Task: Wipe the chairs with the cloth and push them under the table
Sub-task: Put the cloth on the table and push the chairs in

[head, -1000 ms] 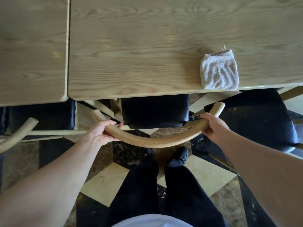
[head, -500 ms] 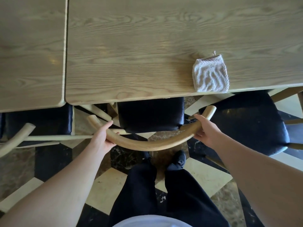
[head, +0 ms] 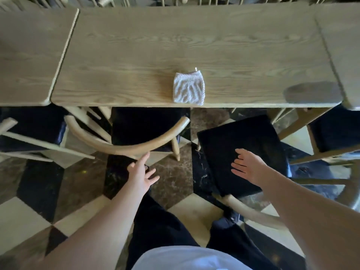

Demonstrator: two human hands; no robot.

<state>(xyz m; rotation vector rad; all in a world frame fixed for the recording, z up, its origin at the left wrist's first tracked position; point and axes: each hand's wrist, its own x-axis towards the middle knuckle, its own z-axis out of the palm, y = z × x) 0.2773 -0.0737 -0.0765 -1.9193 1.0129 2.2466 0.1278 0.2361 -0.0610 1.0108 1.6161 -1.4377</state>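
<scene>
The table (head: 136,55) is light brown wood with wavy lines. The cloth (head: 188,88) at its near edge is white with bumpy stripes. The chairs have black seats (head: 243,152). The floor (head: 171,182) has black, brown and cream shapes.

This looks like a restaurant or café dining room: long wooden tables (head: 194,45) stand end to end in a row, matching wooden chairs (head: 124,145) with black seat cushions (head: 241,152) line the near edge, more chair backs (head: 175,0) show beyond the far edge, and the floor (head: 171,180) is patterned marble tile
</scene>
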